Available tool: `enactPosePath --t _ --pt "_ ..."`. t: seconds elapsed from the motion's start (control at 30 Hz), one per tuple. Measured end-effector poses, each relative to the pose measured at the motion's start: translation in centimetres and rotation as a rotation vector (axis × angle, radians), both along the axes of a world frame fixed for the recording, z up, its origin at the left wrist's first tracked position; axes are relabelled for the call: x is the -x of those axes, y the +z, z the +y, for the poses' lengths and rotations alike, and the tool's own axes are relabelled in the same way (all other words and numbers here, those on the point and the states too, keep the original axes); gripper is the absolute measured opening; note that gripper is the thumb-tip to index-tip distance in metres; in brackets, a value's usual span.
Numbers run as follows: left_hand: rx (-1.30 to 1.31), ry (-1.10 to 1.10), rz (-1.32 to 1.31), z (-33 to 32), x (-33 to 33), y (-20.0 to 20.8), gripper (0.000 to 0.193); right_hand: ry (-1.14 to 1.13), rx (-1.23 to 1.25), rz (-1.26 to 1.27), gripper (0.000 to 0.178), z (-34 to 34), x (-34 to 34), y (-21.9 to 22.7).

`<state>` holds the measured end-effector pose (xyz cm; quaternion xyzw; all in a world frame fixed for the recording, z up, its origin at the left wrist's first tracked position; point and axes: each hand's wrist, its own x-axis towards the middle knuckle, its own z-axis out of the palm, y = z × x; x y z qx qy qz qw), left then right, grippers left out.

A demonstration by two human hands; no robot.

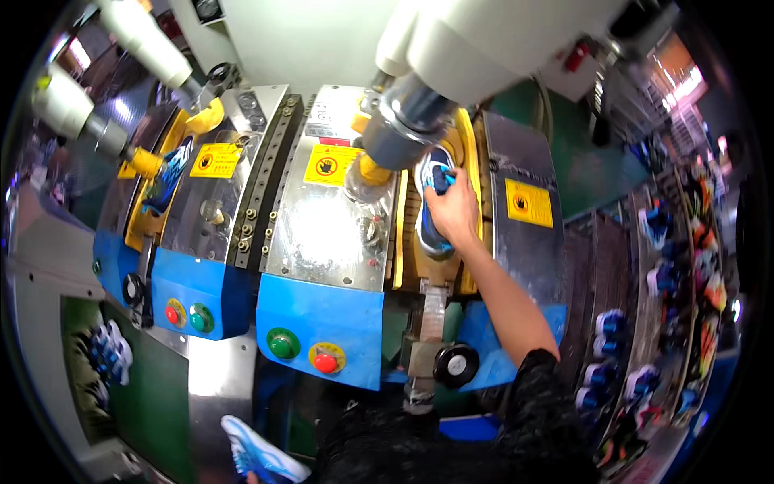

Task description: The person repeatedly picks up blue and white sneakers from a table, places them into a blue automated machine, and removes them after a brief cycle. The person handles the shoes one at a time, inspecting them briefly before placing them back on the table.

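Note:
My right hand (454, 208) reaches onto a dark blue and white sneaker (435, 230), its fingers closed at the shoe's opening. That sneaker lies lengthwise in the yellow-walled bay (470, 161) of a pressing machine. At the bottom edge, a white and light blue sneaker (258, 450) slants beside my body. Only a sliver of my left hand (252, 478) shows there, against the shoe's lower side; most of it is cut off by the frame. Just left of the right hand, a thick metal cylinder (407, 121) comes down to the machine's steel top plate (314, 222).
On the blue front panel sit a green button (283, 344) and a red button (326, 360). A black round knob (456, 365) juts out below the bay. Another blue shoe (169, 177) sits in the left-hand station. Racks at right hold several shoes (610, 323).

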<state>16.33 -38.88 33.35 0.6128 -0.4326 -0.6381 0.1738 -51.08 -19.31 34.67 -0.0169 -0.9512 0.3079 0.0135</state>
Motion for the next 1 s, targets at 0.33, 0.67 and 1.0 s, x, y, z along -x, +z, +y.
enactPosePath --t 0.33,0.67,1.0 --pt "-0.395 -0.161 0.338 -7.6 14.8 -0.7 0.041 0.230 0.040 0.433 0.064 -2.0 -13.3 5.3" --pt "-0.281 -0.231 0.432 -7.0 12.4 -0.5 0.047 0.887 0.130 0.527 0.045 -16.5 -26.5 0.2" --pt "0.214 0.083 0.243 -9.2 -4.7 3.5 0.053 1.114 0.671 -0.322 0.014 -16.6 -54.6 1.3"
